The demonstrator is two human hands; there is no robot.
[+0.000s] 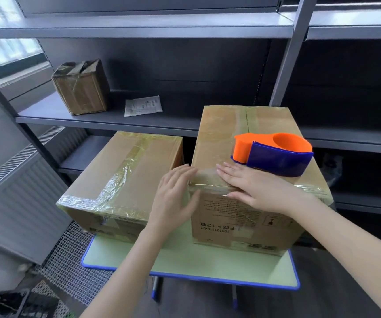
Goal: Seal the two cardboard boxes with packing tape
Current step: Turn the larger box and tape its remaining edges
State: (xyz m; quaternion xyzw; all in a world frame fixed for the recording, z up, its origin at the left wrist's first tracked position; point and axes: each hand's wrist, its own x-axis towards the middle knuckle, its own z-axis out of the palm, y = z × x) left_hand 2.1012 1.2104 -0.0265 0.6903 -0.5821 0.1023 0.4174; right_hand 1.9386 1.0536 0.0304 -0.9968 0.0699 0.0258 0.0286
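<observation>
The tall box [221, 134] stands on a green table [185, 260], and everything else is placed from it. The low box [143, 161] sits just beside its left wall, on the same table, with its top already crossed with wrinkled tape. An orange and blue dispenser [274, 154] rests on the tall box's top, towards the near right.

The right hand [256, 189] lies flat across the tall box's near top edge. Its fingers [231, 172] are straight and close together on the tape [205, 180] there, and the thumb hangs over the front face. The left hand [173, 196] is at the near left corner, its fingers [180, 173] straight and slightly spread along the side wall. Neither hand pinches anything.

This looks like smoothing down the tape strip over the near edge and corner.

The tall box probably carries real weight, since its walls stand square and its print suggests a packed case. The cardboard is stiff at the edges and gives more in the middle of a panel, so pressure belongs along the edges and the seam. The tape is thin, glossy and quick to crease. It wants a flat, sliding palm, not fingertips.

Beyond the tall box, on the shelf [116, 118], sit a small box [81, 88] and a paper [143, 106].
</observation>
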